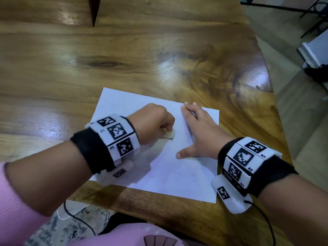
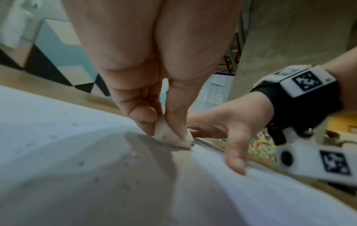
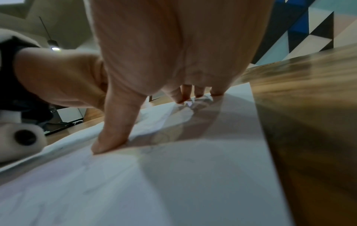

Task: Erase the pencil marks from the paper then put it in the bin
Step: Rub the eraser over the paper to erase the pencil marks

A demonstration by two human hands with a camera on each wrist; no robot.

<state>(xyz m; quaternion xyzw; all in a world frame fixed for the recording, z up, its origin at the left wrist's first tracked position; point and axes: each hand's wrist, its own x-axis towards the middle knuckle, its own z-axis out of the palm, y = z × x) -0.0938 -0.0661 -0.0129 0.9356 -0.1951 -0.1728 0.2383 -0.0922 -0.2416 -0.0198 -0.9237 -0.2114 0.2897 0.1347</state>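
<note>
White paper sheet (image 1: 166,167), frame centre: right hand (image 1: 198,132) presses flat, steadying it; left hand (image 1: 154,121) pinches worn white eraser (image 2: 172,137), rubbing marks.

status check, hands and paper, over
Left hand pinching eraser, rubbing paper. Right hand flat, pinning sheet. Nothing obstructing; bin not in view.

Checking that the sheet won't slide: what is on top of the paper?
On the paper: the right hand pressing flat, and the eraser pinched by the left hand. Marks beneath them are covered.

Likely an office or shared workspace: big wooden table (image 1: 159,50), geometric wall panels (image 3: 309,30), pendant lamp (image 3: 53,44).
</note>
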